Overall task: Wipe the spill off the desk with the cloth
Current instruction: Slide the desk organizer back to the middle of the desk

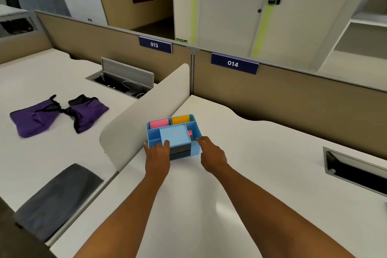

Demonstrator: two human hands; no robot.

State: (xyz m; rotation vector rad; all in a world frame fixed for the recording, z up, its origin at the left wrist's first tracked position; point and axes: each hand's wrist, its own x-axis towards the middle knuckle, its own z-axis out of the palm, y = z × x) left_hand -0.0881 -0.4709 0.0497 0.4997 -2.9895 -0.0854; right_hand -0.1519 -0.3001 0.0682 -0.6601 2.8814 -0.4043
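We hold the blue organiser on the desk, our left hand and right hand gripping its near corners. Its back compartments contain a pink block and an orange block. A grey cloth lies on the neighbouring desk, well apart.

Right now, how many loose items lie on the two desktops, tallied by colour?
Blue: 1, the desk organiser, with the left hand and right hand on its near corners
Purple: 1, the purple fabric item on the left desk
Grey: 1, the folded grey cloth on the left desk
Total: 3
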